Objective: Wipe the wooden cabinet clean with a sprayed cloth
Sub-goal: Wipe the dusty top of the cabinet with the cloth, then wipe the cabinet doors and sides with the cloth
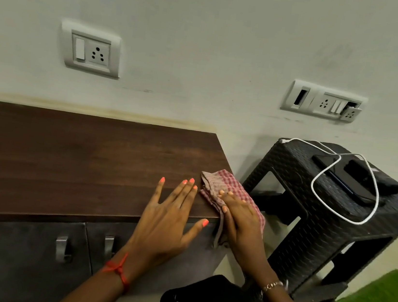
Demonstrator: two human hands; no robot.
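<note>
While pressing the straight fingers (230,202) of the right hand (240,214) flat on the checked cloth (226,182), grips nothing. Rests the left hand (169,218) just beside, fingers (184,194) spread and open on the dark worktop (77,160) near its front edge. Has the cloth at the worktop's front right corner, partly draped over the front edge of the wooden cabinet (15,253). Faces a black stool (310,216) off the right edge, carrying a phone (341,179) and white cable (313,185)
</note>
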